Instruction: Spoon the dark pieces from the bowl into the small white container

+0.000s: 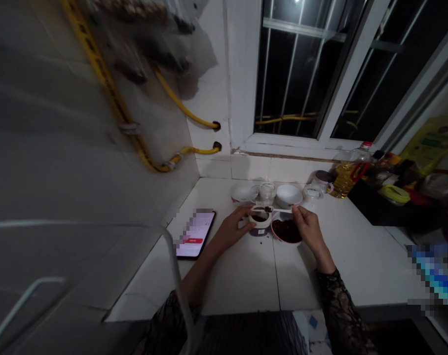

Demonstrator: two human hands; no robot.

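My left hand (234,228) grips a small white jar (259,224) with dark contents on the white counter. My right hand (310,228) holds a white spoon (274,210) by its handle, the bowl carrying a dark bit over the jar's mouth. Right beside the jar stands a pink-rimmed bowl (286,231) filled with a dark red-brown stuff, just under my right hand.
A lit phone (196,232) lies left of my left hand. Behind the jar stand white bowls (288,195) and small glass cups (267,190). An oil bottle (348,175) and packets crowd the back right by the window. Yellow gas hoses (179,106) run along the left wall.
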